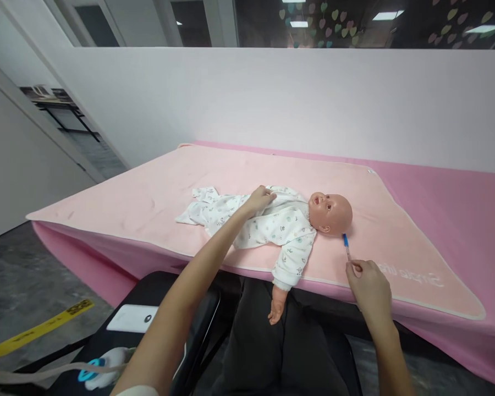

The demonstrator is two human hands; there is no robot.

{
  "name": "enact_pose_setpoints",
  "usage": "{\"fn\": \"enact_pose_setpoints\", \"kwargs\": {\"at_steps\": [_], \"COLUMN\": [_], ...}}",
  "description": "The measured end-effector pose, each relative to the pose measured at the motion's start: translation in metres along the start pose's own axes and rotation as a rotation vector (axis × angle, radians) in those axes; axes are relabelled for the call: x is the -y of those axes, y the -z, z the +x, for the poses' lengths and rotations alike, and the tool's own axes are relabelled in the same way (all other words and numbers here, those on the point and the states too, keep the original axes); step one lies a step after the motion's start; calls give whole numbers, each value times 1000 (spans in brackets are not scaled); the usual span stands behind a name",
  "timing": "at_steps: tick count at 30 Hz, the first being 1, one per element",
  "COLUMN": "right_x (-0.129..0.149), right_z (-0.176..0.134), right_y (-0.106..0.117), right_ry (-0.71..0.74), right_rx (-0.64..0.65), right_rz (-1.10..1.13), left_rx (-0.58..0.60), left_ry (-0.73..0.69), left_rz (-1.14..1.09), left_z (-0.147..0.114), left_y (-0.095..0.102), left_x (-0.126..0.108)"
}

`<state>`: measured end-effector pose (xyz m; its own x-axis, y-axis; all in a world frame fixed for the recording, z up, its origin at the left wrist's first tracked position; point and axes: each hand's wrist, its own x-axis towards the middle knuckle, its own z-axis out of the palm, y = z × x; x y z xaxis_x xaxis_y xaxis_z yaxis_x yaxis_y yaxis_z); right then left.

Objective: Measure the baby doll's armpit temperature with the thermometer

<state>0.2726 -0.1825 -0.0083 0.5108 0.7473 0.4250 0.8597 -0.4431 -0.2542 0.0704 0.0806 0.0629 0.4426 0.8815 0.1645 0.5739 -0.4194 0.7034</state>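
Observation:
A baby doll [330,213] lies on its back, head to the right, in white patterned clothes [268,225]. One bare doll hand [277,305] hangs over the table's front edge. My left hand [260,200] rests on the middle of the doll's clothes, fingers laid over the cloth; its fingertips are only partly visible. In my right hand [369,286], a thin stick with a blue end [346,240] is pinched between thumb and fingers. Its blue end points up toward the back of the doll's head, very close to it; I cannot tell whether they touch.
A pale pink blanket [157,181] with white lettering covers a darker pink cloth [454,203] on the table. On a black chair at lower left lie a white phone [132,319] and a white device with a blue ring [107,366]. A white wall [289,104] stands behind.

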Motion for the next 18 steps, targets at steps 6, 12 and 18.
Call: {"fn": "enact_pose_setpoints", "kwargs": {"at_steps": [6,12,18], "right_x": [3,-3,58], "right_z": [-7,-7,62], "right_y": [27,61,68], "right_ry": [-108,-148,190], "right_rx": [125,85,-123], "right_rz": [-70,397,473], "left_rx": [-5,-159,-98], "left_ry": [57,-354,-584], "left_rz": [443,710,821], "left_z": [27,20,25], "left_y": [16,31,47], "left_x": [-14,-32,-40]}}
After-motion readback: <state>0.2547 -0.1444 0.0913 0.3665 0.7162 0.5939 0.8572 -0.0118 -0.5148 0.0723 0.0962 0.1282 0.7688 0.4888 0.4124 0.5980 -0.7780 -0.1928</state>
